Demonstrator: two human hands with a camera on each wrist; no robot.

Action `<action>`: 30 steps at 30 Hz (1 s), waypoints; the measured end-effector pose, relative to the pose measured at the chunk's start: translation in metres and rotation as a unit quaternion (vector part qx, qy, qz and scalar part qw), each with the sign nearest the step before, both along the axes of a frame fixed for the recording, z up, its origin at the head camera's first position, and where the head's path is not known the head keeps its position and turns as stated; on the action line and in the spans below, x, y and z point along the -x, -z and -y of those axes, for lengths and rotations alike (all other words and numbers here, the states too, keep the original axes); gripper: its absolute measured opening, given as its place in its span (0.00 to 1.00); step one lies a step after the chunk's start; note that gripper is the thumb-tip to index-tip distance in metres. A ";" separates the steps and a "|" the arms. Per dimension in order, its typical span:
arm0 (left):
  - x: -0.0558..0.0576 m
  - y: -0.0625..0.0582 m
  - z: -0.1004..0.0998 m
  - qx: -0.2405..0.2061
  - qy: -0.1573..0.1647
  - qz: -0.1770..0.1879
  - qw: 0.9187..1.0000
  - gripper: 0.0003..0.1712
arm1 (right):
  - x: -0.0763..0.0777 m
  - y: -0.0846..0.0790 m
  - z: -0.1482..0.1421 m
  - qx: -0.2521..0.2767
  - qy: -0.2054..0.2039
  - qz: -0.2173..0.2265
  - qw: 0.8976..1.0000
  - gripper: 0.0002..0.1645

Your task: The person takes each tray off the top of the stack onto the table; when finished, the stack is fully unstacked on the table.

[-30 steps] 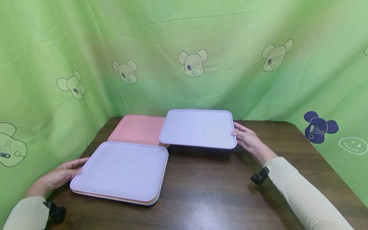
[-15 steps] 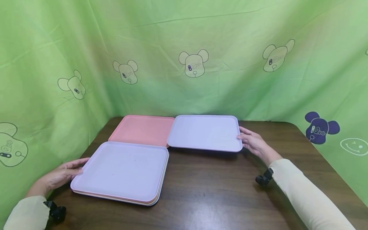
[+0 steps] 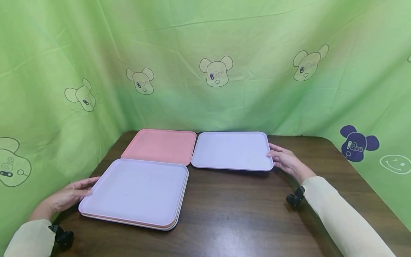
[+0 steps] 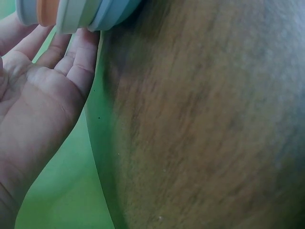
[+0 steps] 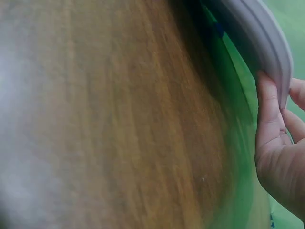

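In the head view, my right hand [image 3: 290,162] pinches the right edge of a pale lavender tray [image 3: 232,151] at the back middle. Its near right corner sits slightly off the table, over a dark shadow. In the right wrist view, fingers [image 5: 269,112] lie under the tray's rim [image 5: 276,52], with the thumb on the other side. My left hand [image 3: 65,196] rests against the left side of a stack of trays [image 3: 135,192], lavender on top. In the left wrist view, its rather straight fingers [image 4: 85,59] touch the stacked rims [image 4: 76,16], which hide some fingertips.
A pink tray [image 3: 160,146] lies at the back left, just left of the lavender tray and behind the stack. The brown wooden table [image 3: 244,210] reaches a green patterned curtain [image 3: 257,96] at the back and sides.
The lavender tray in my right hand has moved right and down toward the table, uncovering the pink tray's right part. My left hand and the stack have stayed put.
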State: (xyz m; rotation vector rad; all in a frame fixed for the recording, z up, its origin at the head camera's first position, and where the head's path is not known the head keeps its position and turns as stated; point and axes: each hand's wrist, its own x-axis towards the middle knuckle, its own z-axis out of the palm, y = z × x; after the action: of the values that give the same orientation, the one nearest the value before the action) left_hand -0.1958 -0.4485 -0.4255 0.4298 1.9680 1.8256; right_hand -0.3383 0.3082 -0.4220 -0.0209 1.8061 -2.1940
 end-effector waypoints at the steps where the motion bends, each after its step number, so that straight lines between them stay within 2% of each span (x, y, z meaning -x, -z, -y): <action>1: 0.000 0.000 0.000 0.000 0.001 0.000 1.000 0.30 | 0.001 0.000 0.000 -0.007 -0.001 0.003 1.000 0.46; 7: 0.001 0.000 0.000 -0.002 0.005 0.003 1.000 0.31 | 0.004 -0.002 0.001 -0.046 -0.011 0.012 0.999 0.45; 16: 0.001 0.001 0.001 -0.004 0.008 0.004 1.000 0.30 | 0.007 0.000 0.006 -0.097 0.005 0.006 0.995 0.42; 25: 0.000 -0.002 -0.001 -0.006 0.007 0.011 1.000 0.31 | 0.011 0.005 0.008 -0.185 0.018 -0.023 0.982 0.39; 30: 0.000 -0.002 -0.001 -0.005 0.007 0.009 1.000 0.30 | 0.013 0.007 0.009 -0.208 0.027 -0.024 0.977 0.38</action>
State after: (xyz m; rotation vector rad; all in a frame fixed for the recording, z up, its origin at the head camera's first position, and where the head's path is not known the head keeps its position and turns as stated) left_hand -0.1955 -0.4474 -0.4234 0.4277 1.9403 1.8255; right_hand -0.3514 0.2994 -0.4289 0.0647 2.2805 -1.8184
